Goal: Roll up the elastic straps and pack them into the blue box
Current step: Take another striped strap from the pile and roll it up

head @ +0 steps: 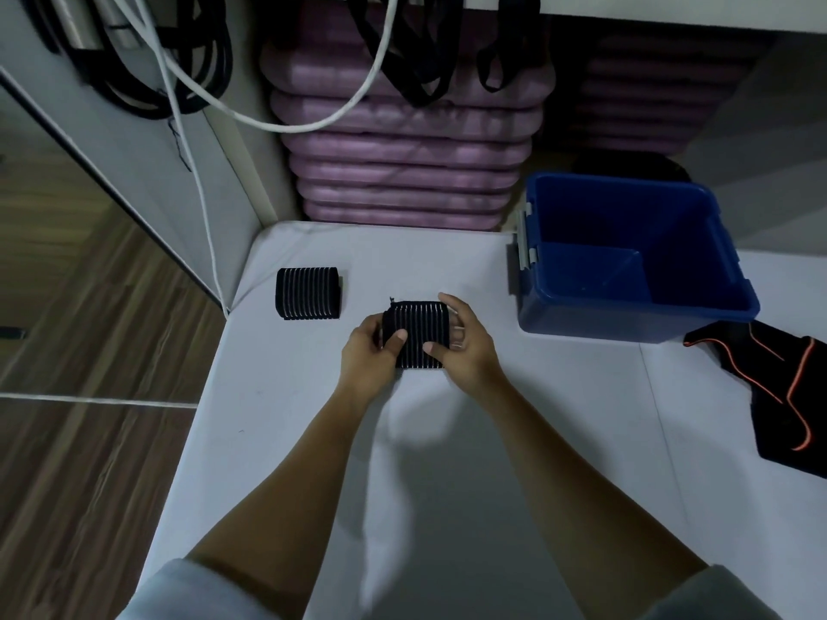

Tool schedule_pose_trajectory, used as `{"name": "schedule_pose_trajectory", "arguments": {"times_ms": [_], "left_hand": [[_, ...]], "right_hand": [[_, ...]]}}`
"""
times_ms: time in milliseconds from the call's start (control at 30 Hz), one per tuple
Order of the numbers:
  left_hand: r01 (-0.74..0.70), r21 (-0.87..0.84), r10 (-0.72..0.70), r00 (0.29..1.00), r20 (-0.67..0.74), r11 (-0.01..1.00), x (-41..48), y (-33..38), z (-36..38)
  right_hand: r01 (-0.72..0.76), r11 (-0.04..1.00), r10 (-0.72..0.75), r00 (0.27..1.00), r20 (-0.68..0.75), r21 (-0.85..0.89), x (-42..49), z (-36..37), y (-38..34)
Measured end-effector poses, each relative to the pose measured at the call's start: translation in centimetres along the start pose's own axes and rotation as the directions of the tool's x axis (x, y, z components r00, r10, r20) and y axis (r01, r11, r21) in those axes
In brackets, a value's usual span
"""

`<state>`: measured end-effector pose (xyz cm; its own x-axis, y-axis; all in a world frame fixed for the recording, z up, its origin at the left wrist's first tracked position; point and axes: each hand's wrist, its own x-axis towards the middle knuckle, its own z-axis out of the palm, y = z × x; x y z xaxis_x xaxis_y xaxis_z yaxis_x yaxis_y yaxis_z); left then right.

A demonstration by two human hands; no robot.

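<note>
A rolled black elastic strap with thin white stripes (pixel 416 335) sits between both hands just above the white table (pixel 286 422). My left hand (pixel 371 351) grips its left end, thumb on top. My right hand (pixel 465 342) grips its right end, fingers curled behind and thumb on the front. A second rolled striped strap (pixel 307 294) lies alone on the table to the left. The open blue box (pixel 626 266) stands at the right, and nothing shows inside it.
A black garment with orange lines (pixel 774 396) lies at the table's right edge. Stacked purple mats (pixel 402 154) stand behind the table. Black straps (pixel 420 51) and a white cord (pixel 188 140) hang above. Wooden floor (pixel 76 351) lies to the left.
</note>
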<state>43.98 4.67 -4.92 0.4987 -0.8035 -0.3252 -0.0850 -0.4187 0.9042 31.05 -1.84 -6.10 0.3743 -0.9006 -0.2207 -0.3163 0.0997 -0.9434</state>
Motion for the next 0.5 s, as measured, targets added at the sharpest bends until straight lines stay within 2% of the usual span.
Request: {"name": "schedule_pose_trajectory", "arguments": {"times_ms": [67,167,333,500], "left_hand": [[-0.024,-0.076,0.021,0.999,-0.045,0.997,-0.8,-0.2,-1.4],[-0.046,-0.091,0.033,0.990,-0.140,0.995,-1.8,-1.2,-4.4],[-0.010,0.007,0.012,0.948,-0.318,1.000,-2.6,-3.4,-9.5],[-0.008,0.072,0.038,0.905,-0.424,0.997,-2.7,-4.1,-12.4]], "right_hand": [[-0.003,1.000,0.003,1.000,0.022,0.015,-0.6,1.3,-1.0],[0.018,1.000,-0.018,0.999,0.029,0.007,-1.4,4.4,-1.8],[0.029,1.000,-0.029,0.998,0.062,0.009,-2.8,10.6,-2.6],[0.042,0.995,-0.037,0.998,0.050,-0.085,-2.9,15.5,-2.3]]}}
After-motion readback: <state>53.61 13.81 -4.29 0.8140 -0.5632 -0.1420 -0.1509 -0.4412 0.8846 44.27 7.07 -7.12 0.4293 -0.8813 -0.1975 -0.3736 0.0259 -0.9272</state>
